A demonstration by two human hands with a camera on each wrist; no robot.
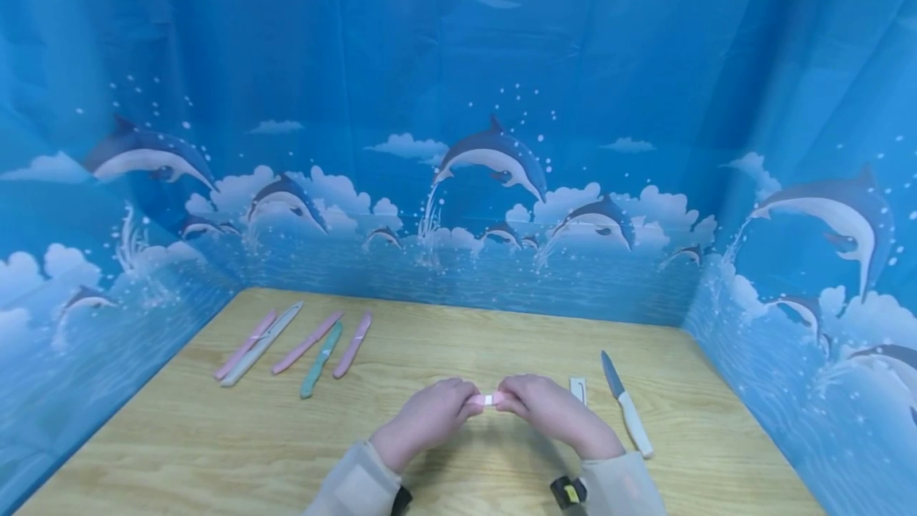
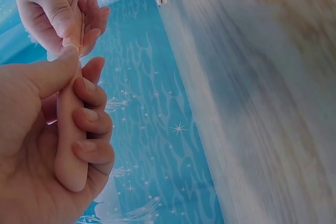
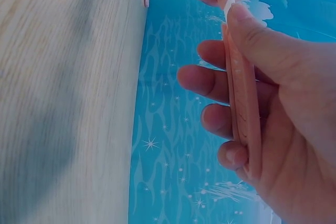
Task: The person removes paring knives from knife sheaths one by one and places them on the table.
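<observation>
Both hands meet over the front middle of the table around one pink knife. My left hand [image 1: 430,412] grips its smooth pink handle [image 2: 71,145], fingers curled round it and thumb laid along the top. The pink sheath [image 3: 244,103] lies in my right hand [image 1: 548,406], held between thumb and fingers. Between the hands a short white piece of the blade [image 1: 489,400] shows; the rest of it is hidden in the sheath. To the right of the right hand lie a bare knife with a white handle [image 1: 634,423] and a white sheath [image 1: 578,388], partly covered by that hand.
On the left of the wooden table [image 1: 179,436] several knives lie in a loose row: a pink knife [image 1: 239,353] beside a white knife [image 1: 251,357], another pink knife [image 1: 304,345], a green knife [image 1: 320,363] and a pink knife [image 1: 351,349]. A blue dolphin-print curtain [image 1: 430,62] surrounds the table's back and sides.
</observation>
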